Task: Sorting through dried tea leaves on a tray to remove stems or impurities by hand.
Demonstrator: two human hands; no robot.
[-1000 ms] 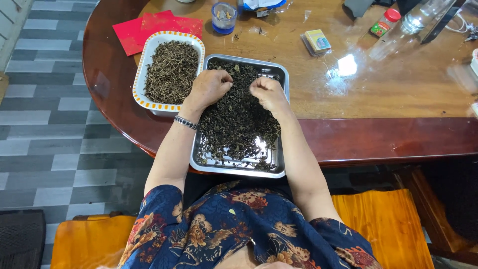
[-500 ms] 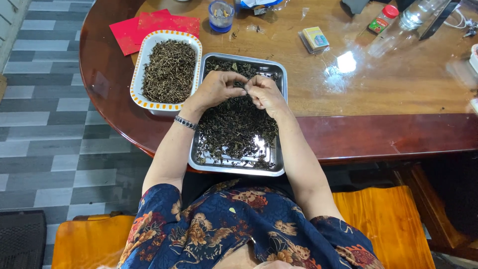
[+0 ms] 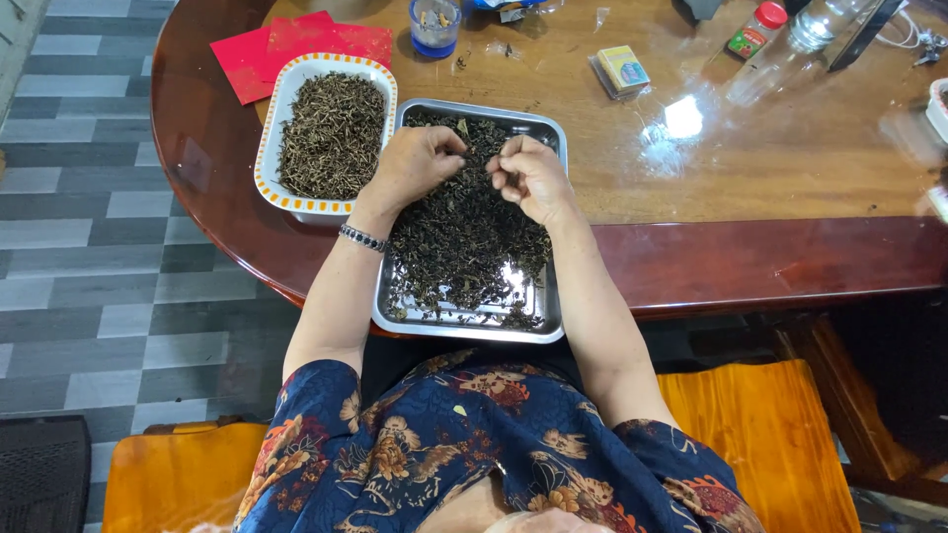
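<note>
Both hands have drifted apart again since half a second ago, left hand (image 3: 415, 166) and right hand (image 3: 531, 178) each pinching dried leaves (image 3: 464, 237) over the steel tray (image 3: 464, 326) mid-frame, picked stems dish (image 3: 286, 202) upper left.

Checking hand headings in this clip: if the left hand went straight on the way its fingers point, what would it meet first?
The left hand, curled over the metal tray of dark dried leaves, points right, toward the right hand. It would likely meet those fingertips first, though their heights are hard to judge.
</note>
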